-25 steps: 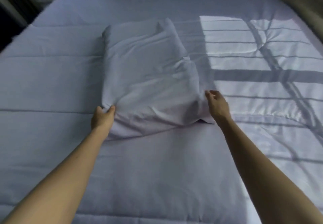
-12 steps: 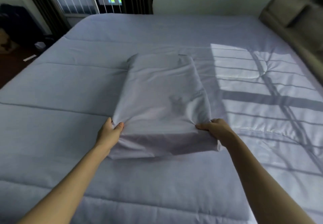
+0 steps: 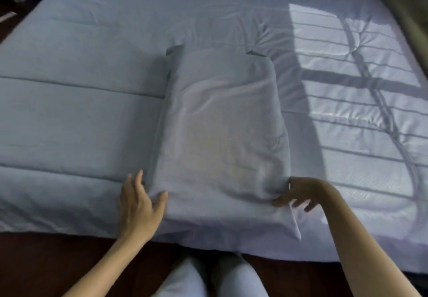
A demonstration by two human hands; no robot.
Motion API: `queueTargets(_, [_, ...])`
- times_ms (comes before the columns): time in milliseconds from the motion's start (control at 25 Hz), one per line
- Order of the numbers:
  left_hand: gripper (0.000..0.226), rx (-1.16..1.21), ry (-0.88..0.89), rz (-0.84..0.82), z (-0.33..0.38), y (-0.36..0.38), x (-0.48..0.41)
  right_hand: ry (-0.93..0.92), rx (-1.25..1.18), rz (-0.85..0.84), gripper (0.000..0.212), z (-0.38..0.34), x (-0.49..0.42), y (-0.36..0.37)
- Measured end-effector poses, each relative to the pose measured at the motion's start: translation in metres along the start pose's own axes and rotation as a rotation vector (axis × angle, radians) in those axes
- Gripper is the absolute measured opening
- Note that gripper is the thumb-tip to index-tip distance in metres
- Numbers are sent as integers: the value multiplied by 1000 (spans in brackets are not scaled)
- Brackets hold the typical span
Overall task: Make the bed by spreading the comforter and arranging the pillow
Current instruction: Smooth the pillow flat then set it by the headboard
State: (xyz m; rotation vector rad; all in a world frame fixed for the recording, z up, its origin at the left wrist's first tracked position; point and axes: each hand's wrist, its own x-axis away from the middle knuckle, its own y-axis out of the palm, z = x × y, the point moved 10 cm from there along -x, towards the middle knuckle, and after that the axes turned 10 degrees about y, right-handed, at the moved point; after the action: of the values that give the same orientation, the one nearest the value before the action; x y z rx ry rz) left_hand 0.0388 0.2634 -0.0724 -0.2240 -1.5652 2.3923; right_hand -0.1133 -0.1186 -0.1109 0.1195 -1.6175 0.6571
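- The pale lavender-grey pillow in its soft wrinkled cotton case (image 3: 222, 139) lies flat on the bed, lengthwise away from the person. Its near end is at the near edge of the bed, and the loose flap of the case reaches that edge.
- Under it, the pale blue-grey quilted comforter (image 3: 76, 116) is spread across the whole bed, with long stitched seams running from side to side.
- The left hand (image 3: 141, 206) is at the pillow's near left corner. It is open, with the fingers straight and slightly fanned along the pillow's side and the thumb lying on top of the corner. It closes around nothing.
- The right hand (image 3: 298, 192) is at the near right corner, palm down. Its fingers are loose and spread, and the forefinger tip touches the cloth of the corner. It is open rather than gripping.
- Both bare forearms come in from the bottom of the view, one on each side of the pillow.
- A bright patch of sunlight crossed by barred window shadows (image 3: 347, 83) falls on the comforter to the right of the pillow.
- The person's legs in pale trousers (image 3: 185, 278) stand against the near edge of the bed, on a dark reddish-brown floor (image 3: 58, 262).
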Motion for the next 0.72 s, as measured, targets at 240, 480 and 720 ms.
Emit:
queueTargets(240, [60, -413, 730, -241, 114, 64, -40, -873, 506, 829, 70, -136, 56, 15])
queueTargets(480, [61, -457, 699, -225, 127, 70, -99, -900, 698, 895, 64, -170, 3, -27])
queueTargets(720, [65, -467, 686, -235, 166, 86, -227, -718, 528, 948, 66, -232, -51, -173])
